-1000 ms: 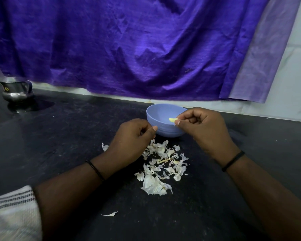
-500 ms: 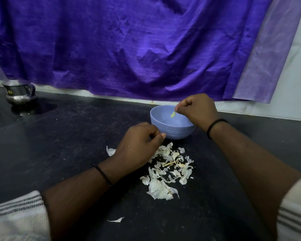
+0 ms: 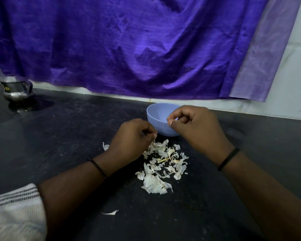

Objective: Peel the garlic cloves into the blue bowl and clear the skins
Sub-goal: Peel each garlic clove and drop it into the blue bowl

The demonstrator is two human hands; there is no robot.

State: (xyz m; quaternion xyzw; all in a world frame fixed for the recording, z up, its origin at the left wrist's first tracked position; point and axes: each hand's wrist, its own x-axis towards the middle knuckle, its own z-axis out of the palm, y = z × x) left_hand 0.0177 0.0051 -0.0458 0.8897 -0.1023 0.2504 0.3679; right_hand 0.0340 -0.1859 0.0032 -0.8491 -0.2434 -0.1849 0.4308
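The blue bowl [image 3: 157,108] stands on the black counter near the back wall; nothing shows on the part of its inside that I can see. My right hand [image 3: 196,129] hovers at the bowl's front right rim, thumb and forefinger pinched together with no clove visible between them. My left hand [image 3: 130,136] sits just left of the bowl, its fingers curled over the far edge of a pile of white garlic skins [image 3: 161,164]. Whatever may be inside that hand is hidden.
One loose skin [image 3: 111,213] lies nearer to me and another [image 3: 105,146] by my left wrist. A steel pot [image 3: 15,91] stands at the far left. A purple cloth [image 3: 128,49] hangs down the back wall above the black counter [image 3: 68,136].
My right hand held a pale clove over the bowl; it has drawn back to the front rim and the clove is no longer in its fingers. My left hand has barely moved.
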